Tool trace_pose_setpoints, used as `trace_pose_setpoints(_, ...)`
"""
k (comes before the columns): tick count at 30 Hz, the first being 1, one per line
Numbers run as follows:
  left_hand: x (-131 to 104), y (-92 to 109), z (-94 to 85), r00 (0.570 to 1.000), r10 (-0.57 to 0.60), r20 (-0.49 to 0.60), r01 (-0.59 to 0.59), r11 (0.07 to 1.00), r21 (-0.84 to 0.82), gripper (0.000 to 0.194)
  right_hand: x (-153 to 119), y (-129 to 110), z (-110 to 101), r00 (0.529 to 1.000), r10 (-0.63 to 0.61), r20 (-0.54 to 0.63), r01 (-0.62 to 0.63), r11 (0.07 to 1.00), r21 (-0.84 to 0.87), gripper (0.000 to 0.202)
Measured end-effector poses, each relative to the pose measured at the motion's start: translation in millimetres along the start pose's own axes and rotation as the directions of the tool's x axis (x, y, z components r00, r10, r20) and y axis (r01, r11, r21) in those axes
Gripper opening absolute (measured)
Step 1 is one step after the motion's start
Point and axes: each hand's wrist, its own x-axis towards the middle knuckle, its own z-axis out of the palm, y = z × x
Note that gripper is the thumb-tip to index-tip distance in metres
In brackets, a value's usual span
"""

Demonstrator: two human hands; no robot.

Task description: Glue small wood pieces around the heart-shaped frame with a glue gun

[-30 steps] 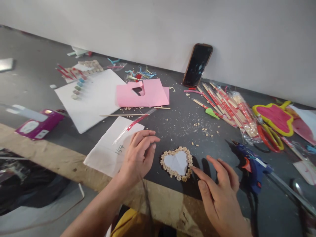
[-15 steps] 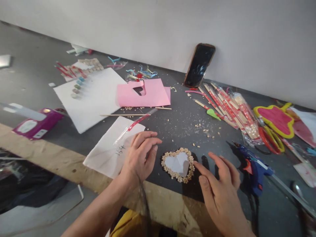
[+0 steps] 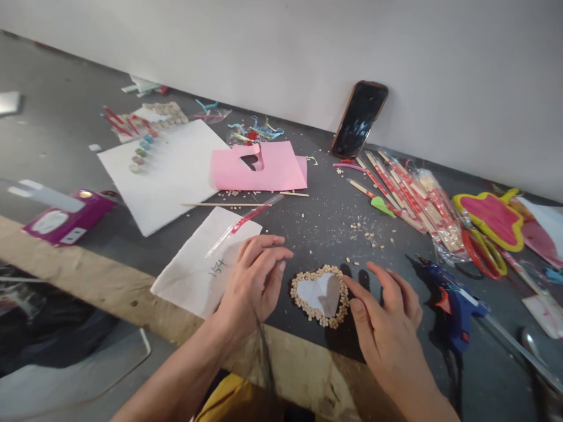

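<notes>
Head view: risks on the counter (image 3: 308,225), as I judge them: right hand (image 3: 385,313) swinging outward could bump the blue glue gun (image 3: 455,305), a push toward the front edge could tip the white paper heart (image 3: 314,293) off, and a snagging finger could peel wooden slices (image 3: 310,312) from its rim. Left hand (image 3: 257,275) and right are both loosely half open, nothing visibly gripped; right index is at the heart's right rim, contact unclear. Count: one counter, two hands, one glue gun, one heart, slices too many to count.
</notes>
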Motion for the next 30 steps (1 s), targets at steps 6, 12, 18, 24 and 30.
trace_pose_setpoints(6,0.1,-0.4,-0.3,1.000,0.000,-0.014,0.000,1.000,-0.001,0.020,5.7,-3.1,1.4,1.000,-0.011,-0.006,0.011,1.000,0.001,0.034)
trace_pose_setpoints(12,0.5,0.4,-0.3,1.000,-0.008,-0.013,0.008,1.000,-0.003,0.020,9.1,-4.8,6.6,1.000,0.006,0.023,-0.006,1.000,-0.019,0.033)
trace_pose_setpoints(18,-1.4,-0.4,-0.6,1.000,-0.004,-0.003,0.004,1.000,-0.020,0.021,11.1,-5.0,7.3,1.000,-0.003,-0.004,0.003,1.000,0.016,0.033)
trace_pose_setpoints(24,-1.2,-1.3,0.4,1.000,-0.002,-0.013,0.001,1.000,-0.019,0.021,12.8,-9.5,6.3,0.999,-0.048,0.000,0.048,0.996,0.070,0.035)
trace_pose_setpoints(30,-1.3,-1.7,0.8,1.000,-0.002,-0.002,0.002,1.000,-0.018,0.020,12.5,-10.0,8.3,0.999,-0.049,0.014,0.048,0.997,0.052,0.036)
